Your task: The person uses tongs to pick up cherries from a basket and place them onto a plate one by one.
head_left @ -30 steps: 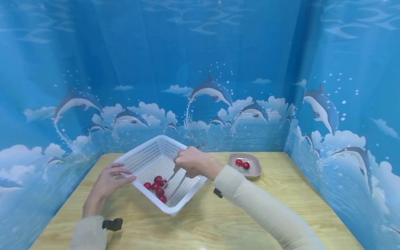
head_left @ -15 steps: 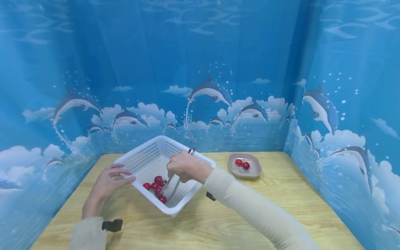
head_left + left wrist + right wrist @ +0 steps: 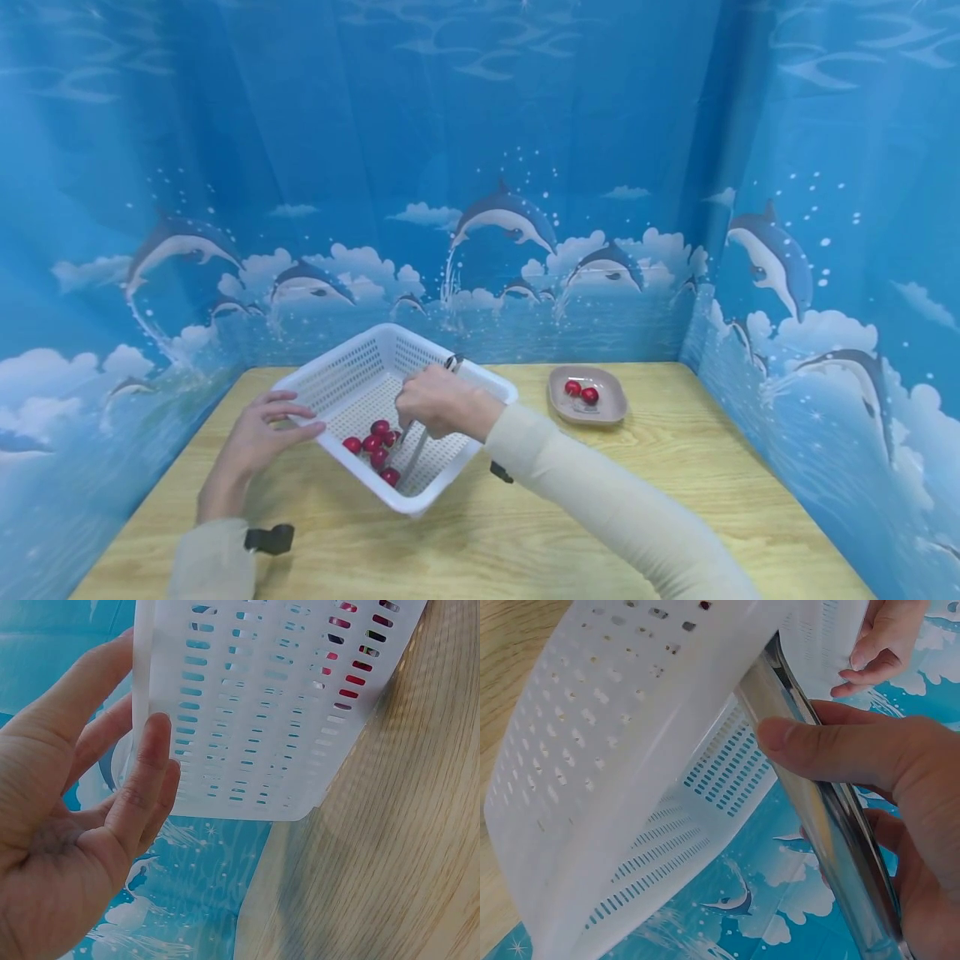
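Now, by item:

R hand [image 3: 438,402]: over the basket's mid/right part, fingers curled round metal tongs [image 3: 417,447]; thumb pressed on the upper blade in the R wrist view [image 3: 832,750]. Cream sleeve [image 3: 600,500] runs back to the lower right, w/ a black wrist strap under it.

Tongs: gripped near the hinged end, which sticks up past the knuckles by the far rim. Two blades slope down-left into the basket, tips in among the berries. Can't tell whether a berry is pinched betw. the tips.

L hand [image 3: 258,437]: at the basket's left wall, fingers near straight & laid along the outside of the wall, thumb side at the rim; L wrist view [image 3: 90,817] shows fingertips flat on the slotted plastic. Loose hold, not a clench.

Basket [image 3: 352,375]: white, slotted, square, on the tabletop, turned cornerwise w/ one corner toward the person. Left side looks lifted a bit; can't be sure.

Berries [image 3: 375,446]: small red round ones, approx 5–6, bunched on the basket floor toward its near-left side, touching each other. Red shows thru the slots in the L wrist view [image 3: 352,675].

Dish [image 3: 611,408]: small, pinkish-beige, shallow, on the tabletop right of the basket, well apart from it, near the back edge. Holds 2 red berries, side by side.

Tabletop [image 3: 675,483]: light wood grain.

Backdrop [image 3: 510,217]: blue sheet w/ dolphins & clouds, on 3 sides.
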